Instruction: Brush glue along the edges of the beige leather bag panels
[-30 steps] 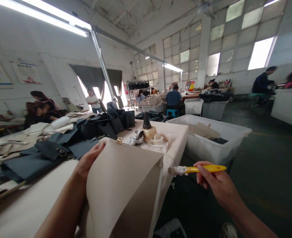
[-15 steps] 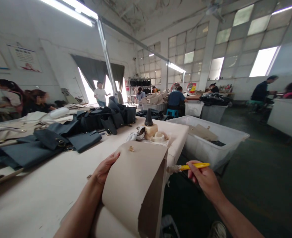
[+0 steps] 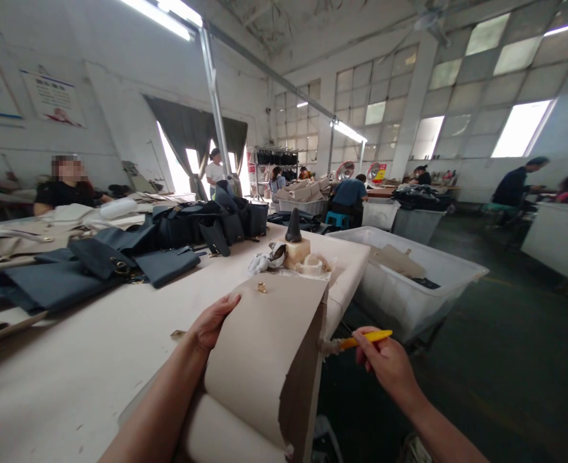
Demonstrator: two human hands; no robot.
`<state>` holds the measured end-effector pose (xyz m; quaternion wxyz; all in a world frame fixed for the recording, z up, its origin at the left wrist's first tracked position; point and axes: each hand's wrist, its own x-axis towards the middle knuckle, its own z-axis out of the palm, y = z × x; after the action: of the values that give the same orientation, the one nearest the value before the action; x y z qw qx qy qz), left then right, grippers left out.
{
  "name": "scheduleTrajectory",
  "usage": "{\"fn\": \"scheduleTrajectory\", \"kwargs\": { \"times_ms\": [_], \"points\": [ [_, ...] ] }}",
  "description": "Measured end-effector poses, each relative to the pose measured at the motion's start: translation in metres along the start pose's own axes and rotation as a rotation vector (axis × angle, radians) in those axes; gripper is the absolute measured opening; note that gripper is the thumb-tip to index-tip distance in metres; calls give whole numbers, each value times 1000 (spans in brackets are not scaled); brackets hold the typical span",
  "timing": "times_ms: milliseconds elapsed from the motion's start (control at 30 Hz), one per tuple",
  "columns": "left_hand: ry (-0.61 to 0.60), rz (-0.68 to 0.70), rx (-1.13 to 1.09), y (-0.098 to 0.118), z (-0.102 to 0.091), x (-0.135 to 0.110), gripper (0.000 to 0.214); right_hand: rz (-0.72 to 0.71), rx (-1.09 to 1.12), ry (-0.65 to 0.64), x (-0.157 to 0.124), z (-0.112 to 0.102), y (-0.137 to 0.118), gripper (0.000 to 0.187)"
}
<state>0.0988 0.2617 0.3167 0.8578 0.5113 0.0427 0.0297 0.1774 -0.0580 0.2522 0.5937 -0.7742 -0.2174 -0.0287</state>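
Note:
A beige leather-like bag piece (image 3: pixel 265 347) with a small gold clasp (image 3: pixel 261 287) near its far edge lies curved at the table's right edge. My left hand (image 3: pixel 215 321) is closed on its left side, thumb on top. In my right hand (image 3: pixel 383 360) is a glue brush (image 3: pixel 365 339) with a yellow handle, pinched between thumb and fingers. Its pale, clotted bristles are at the right edge of the beige piece; whether they touch it I cannot tell. Beyond the piece stand a black cone-topped bottle (image 3: pixel 293 226) and a small whitish dish (image 3: pixel 311 264).
Dark blue bag parts (image 3: pixel 163 263) are heaped across the table's (image 3: pixel 72 366) left and far side. A white plastic bin (image 3: pixel 409 283) holding a beige piece stands right of the table. Several people sit or stand at work farther back. A metal lamp post (image 3: pixel 215 96) rises behind the table.
My right hand has moved left and slightly down with the brush, its bristles now lower along the piece's edge. My left hand keeps its hold. The view has shifted slightly.

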Motion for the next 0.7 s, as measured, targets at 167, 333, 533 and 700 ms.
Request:
{"fn": "scheduleTrajectory", "kwargs": {
  "times_ms": [167,333,533,700],
  "points": [
    [-1,8,-14,-1,-4,3,23,60,32,-79,-32,6,-10,51],
    [3,2,-5,-2,-6,5,25,-23,-15,-51,-26,6,-6,45],
    [-4,-1,-3,-3,-4,4,27,-217,-53,131,35,0,2,39],
    [-20,11,10,-3,-4,5,22,-297,-48,94,50,7,11,34]
  ]
}}
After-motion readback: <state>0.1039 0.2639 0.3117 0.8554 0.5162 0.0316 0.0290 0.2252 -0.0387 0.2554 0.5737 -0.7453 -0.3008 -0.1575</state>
